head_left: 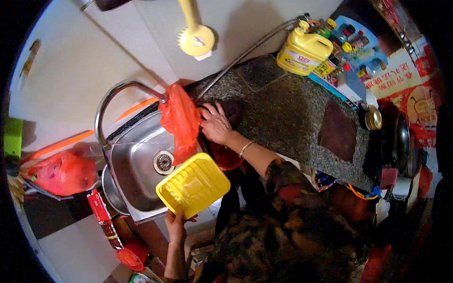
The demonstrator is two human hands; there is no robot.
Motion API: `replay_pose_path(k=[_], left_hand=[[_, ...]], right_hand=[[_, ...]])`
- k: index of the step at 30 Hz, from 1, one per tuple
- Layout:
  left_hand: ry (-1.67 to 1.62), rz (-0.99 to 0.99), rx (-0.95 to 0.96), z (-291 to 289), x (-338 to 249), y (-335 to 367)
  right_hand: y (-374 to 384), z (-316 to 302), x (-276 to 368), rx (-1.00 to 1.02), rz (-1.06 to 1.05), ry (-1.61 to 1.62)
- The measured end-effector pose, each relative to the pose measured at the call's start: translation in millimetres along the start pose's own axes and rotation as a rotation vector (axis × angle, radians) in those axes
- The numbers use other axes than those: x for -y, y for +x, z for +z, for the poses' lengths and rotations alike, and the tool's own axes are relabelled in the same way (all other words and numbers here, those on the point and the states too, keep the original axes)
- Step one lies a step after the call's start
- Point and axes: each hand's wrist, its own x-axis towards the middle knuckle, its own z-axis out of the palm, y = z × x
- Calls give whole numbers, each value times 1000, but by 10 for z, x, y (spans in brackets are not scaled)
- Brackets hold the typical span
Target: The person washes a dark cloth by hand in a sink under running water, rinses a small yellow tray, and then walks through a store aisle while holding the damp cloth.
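A shallow yellow plastic tray (196,184) is tilted over the near right edge of the steel sink (137,155). My left hand (175,225) grips its near edge. My right hand (217,125) rests at the counter's edge with fingers apart, beside a red plastic bag (179,118). That bag hangs from the end of the curved faucet (113,92) down toward the drain. Something dark (234,111), perhaps a cloth, lies just beyond my right fingers. Below my right wrist shows a dark red thing (229,158), mostly hidden by my arm.
A yellow jug (304,51) and several bottles stand at the back right of the speckled counter (292,108). A dark cloth (338,131) lies nearer the right end. Left of the sink are another red bag (66,173) and a metal basin (111,188).
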Motion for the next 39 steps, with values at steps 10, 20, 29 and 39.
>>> replay_pose_path(k=[10,20,29,39], left_hand=[[-23,19,192,1023,-138,399],[-222,7,191,1971,49,1264],[667,527,-245,1871,-165,985],[979,964,-422,1659,-841,1142]], right_hand=[[-1273,-854,-508,182,10,-57],[-2648,-1791,-1247,155,227,-150],[-2644,-2035,-1149,-108,424,182],[-1994,-2112,-1168,-1,409,81]])
